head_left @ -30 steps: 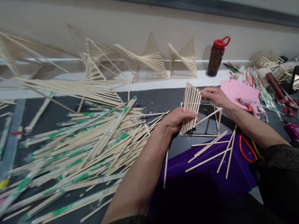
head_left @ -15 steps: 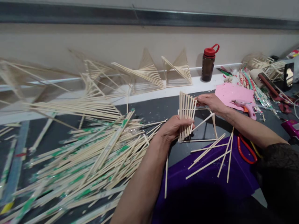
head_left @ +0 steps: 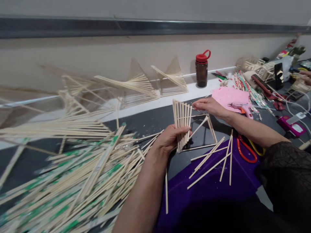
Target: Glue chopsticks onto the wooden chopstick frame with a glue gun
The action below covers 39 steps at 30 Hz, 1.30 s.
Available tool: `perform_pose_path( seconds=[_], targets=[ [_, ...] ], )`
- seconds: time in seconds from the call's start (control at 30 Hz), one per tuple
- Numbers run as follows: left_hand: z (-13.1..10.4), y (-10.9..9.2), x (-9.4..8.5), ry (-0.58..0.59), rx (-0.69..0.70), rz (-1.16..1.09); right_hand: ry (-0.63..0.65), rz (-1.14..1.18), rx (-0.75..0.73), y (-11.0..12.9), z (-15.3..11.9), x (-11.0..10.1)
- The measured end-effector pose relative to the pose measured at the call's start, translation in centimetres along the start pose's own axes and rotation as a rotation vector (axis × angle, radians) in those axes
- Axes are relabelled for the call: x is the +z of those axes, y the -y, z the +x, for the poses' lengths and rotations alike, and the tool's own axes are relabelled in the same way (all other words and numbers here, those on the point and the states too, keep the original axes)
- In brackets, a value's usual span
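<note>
My left hand (head_left: 171,137) is wrapped round the lower part of a wooden stick frame (head_left: 183,117), its thumb across a row of several slanted sticks. The frame's open side, with a triangle of sticks, extends to the right over the dark table. At the frame's upper right edge is my right hand (head_left: 205,106), thumb and forefinger pinched together; whatever lies between the fingertips is too small to make out. Loose sticks (head_left: 210,171) lie on purple cloth (head_left: 194,200) below the frame.
A big pile of sticks (head_left: 80,181) covers the left. Finished stick shapes (head_left: 170,77) and a red-lidded bottle (head_left: 201,69) stand along the wall. At right are a glue gun (head_left: 243,109) on pink sheet (head_left: 228,96), red-handled scissors (head_left: 246,155) and a person's hand (head_left: 305,77).
The camera view has turned to the right, so everything sits further left. Both hands stay at the frame, with the right fingertips slightly further from its top edge.
</note>
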<state>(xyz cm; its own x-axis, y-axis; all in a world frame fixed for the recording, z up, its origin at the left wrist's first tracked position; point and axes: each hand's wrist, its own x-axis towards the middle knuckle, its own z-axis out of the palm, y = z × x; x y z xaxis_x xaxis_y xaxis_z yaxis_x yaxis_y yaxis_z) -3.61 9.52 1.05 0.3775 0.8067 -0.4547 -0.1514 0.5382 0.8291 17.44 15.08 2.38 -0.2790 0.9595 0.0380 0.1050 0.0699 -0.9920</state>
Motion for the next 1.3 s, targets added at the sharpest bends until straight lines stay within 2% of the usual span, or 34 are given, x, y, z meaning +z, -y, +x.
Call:
perform_pose_path(
  seconds=[0.1, 0.2, 0.3, 0.37, 0.43, 0.5, 0.6, 0.67, 0.77, 0.87, 0.93, 1.03, 1.13, 1.23, 1.3],
  targets=[
    [0.0, -0.2, 0.0, -0.021, -0.017, 0.005, -0.103, 0.029, 0.027, 0.6, -1.2, -2.0],
    [0.0, -0.2, 0.1, -0.028, -0.034, 0.014, -0.248, -0.040, 0.024, 1.3, -3.3, -5.4],
    [-0.1, -0.3, 0.2, -0.029, -0.043, 0.022, -0.432, -0.198, 0.077, 1.6, -5.9, -9.5],
    [-0.1, -0.4, 0.3, -0.041, -0.052, 0.024, -0.542, -0.477, 0.119, 1.4, -7.7, -11.9],
    [-0.1, -0.6, 0.3, -0.062, -0.061, 0.022, -0.564, -0.896, 0.215, 1.0, -9.3, -13.7],
    [-0.1, -0.8, 0.4, -0.080, -0.071, 0.027, -0.536, -1.197, 0.366, 0.3, -10.7, -14.7],
    [-0.1, -0.9, 0.7, -0.103, -0.079, 0.040, -0.437, -1.323, 0.565, -0.7, -12.0, -14.9],
    [-0.2, -0.9, 0.8, -0.121, -0.079, 0.039, -0.390, -1.326, 0.617, -1.1, -12.3, -14.6],
    [-0.2, -0.9, 0.9, -0.127, -0.079, 0.037, -0.393, -1.315, 0.618, -1.3, -12.1, -14.4],
    [-0.2, -0.9, 0.8, -0.120, -0.082, 0.040, -0.443, -1.299, 0.600, -0.9, -11.9, -14.8],
    [-0.1, -0.9, 0.7, -0.107, -0.088, 0.040, -0.539, -1.253, 0.556, -0.7, -12.0, -15.1],
    [0.0, -0.8, 0.4, -0.083, -0.082, 0.038, -0.681, -1.020, 0.414, -0.5, -12.5, -15.2],
    [0.1, -0.7, 0.3, -0.062, -0.065, 0.043, -0.744, -0.732, 0.226, -0.4, -12.7, -14.7],
    [-0.1, -0.5, 0.3, -0.042, -0.040, 0.045, -0.755, -0.465, 0.037, 0.2, -12.5, -13.6],
    [-0.1, -0.5, 0.4, -0.031, -0.025, 0.039, -0.709, -0.278, 0.002, 0.9, -12.1, -12.7]
  ],
)
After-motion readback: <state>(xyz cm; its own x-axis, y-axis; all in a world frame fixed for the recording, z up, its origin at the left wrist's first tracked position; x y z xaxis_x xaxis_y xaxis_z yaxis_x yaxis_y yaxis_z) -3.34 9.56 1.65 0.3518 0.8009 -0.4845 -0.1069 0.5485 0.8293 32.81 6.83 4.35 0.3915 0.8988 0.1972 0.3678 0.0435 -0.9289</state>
